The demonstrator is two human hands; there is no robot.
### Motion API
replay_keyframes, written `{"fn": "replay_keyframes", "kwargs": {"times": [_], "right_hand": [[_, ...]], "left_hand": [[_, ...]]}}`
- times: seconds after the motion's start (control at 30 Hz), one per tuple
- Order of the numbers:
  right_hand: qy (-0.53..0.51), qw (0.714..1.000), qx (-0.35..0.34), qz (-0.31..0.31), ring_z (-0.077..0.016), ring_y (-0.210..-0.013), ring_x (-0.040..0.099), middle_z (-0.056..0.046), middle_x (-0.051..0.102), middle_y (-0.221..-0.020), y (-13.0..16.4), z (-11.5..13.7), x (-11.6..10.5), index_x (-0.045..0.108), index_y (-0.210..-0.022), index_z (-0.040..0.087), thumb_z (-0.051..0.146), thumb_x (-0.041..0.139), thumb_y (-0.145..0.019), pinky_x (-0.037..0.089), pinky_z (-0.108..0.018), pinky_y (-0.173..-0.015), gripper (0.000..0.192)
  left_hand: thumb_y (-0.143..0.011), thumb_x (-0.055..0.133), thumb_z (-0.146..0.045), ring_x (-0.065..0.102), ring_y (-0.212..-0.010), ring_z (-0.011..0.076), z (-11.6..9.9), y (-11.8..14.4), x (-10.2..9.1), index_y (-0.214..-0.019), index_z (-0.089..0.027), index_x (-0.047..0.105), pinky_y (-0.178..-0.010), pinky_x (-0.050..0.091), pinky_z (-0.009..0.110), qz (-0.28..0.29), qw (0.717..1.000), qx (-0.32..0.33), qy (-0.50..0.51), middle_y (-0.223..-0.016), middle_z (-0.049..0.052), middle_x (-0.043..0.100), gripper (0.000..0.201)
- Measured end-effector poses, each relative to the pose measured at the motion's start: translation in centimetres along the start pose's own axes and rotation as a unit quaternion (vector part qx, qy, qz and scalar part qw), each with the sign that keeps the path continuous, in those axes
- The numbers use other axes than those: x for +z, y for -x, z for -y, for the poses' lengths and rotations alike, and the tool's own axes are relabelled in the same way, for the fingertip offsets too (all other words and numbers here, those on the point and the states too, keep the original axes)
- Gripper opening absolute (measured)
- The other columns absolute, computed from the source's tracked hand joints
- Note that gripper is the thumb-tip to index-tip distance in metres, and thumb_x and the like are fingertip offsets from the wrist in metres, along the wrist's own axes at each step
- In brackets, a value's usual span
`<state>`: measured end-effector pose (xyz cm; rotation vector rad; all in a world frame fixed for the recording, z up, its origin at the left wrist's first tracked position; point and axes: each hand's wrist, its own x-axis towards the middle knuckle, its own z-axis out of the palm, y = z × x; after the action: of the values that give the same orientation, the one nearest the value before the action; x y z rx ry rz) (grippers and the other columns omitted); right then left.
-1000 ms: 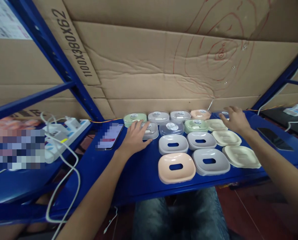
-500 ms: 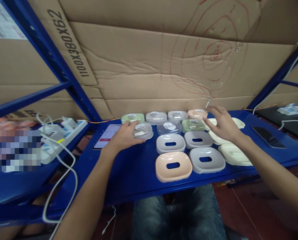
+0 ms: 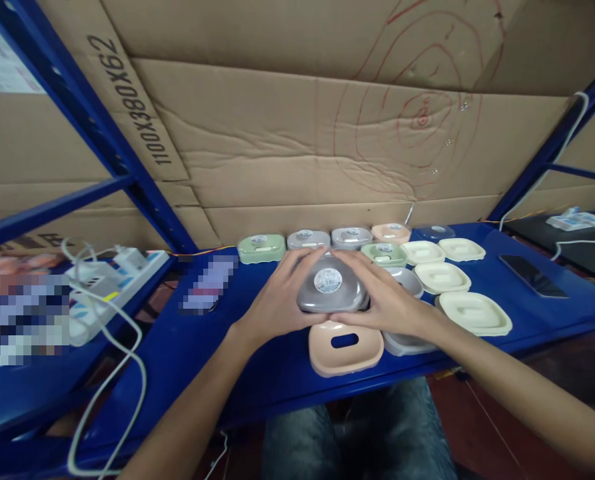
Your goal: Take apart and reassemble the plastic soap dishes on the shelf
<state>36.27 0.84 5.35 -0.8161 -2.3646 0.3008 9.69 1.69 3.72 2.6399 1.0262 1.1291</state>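
Observation:
A grey soap dish under a clear lid (image 3: 333, 293) with a round white sticker is framed by both hands at the table's middle. My left hand (image 3: 281, 293) curves round its left side, thumb along the front edge. On the right side, my right hand (image 3: 384, 293) mirrors that grip. Just in front lies a peach slotted tray (image 3: 346, 363), partly covered from view. Grey slotted trays (image 3: 408, 281) show in part behind my right hand. A green lidded soap dish (image 3: 384, 253) sits behind its fingers.
Along the back stand a green lidded dish (image 3: 262, 248), grey ones (image 3: 352, 237), a peach one (image 3: 391, 232) and a clear lid (image 3: 434, 232). Several cream trays (image 3: 474, 312) lie right, beside a dark phone (image 3: 533, 275). A blurred phone (image 3: 210, 283) and a power strip (image 3: 150, 263) are left.
Both hands have come together at the middle and closed round a lidded grey soap dish. My right hand has left the back right, uncovering the cream trays and a clear lid there.

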Motion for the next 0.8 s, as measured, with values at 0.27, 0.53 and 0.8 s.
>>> {"fn": "replay_keyframes", "kwargs": {"times": [0.27,0.53,0.8], "right_hand": [[-0.078,0.989,0.079,-0.099,-0.0424,-0.148,0.062,-0.014,0.062,-0.162,-0.3,0.5,0.0,0.053,-0.163,0.03,0.064,0.098,-0.074,0.049,-0.067,-0.126,0.105],[-0.303,0.924,0.174,-0.157,-0.0352,-0.144,0.066,-0.009,0.072,-0.149,-1.3,0.0,-0.5,0.066,-0.141,0.032,0.075,0.081,-0.088,0.056,-0.055,-0.121,0.07],[-0.377,0.856,0.307,-0.176,-0.0364,-0.11,0.079,-0.017,0.081,-0.126,-1.4,-4.9,-2.8,0.076,-0.125,0.021,0.084,0.057,-0.097,0.066,-0.054,-0.098,0.072]], "left_hand": [[-0.068,0.103,-0.059,0.064,-0.144,0.0413,0.0,-0.1,-0.4,-0.174,-0.033,0.026,-0.121,0.053,0.06,-0.058,0.996,-0.037,0.058,-0.161,0.017,0.059,0.134],[-0.059,0.104,-0.065,0.069,-0.136,0.0383,0.5,-0.1,-1.0,-0.171,-0.031,0.031,-0.117,0.055,0.054,-0.102,0.988,-0.091,0.065,-0.148,0.014,0.068,0.138],[-0.075,0.094,-0.055,0.065,-0.134,0.0341,4.8,-0.4,-1.6,-0.145,-0.021,0.057,-0.117,0.052,0.05,-0.329,0.924,-0.189,-0.039,-0.142,0.013,0.066,0.086]]}}
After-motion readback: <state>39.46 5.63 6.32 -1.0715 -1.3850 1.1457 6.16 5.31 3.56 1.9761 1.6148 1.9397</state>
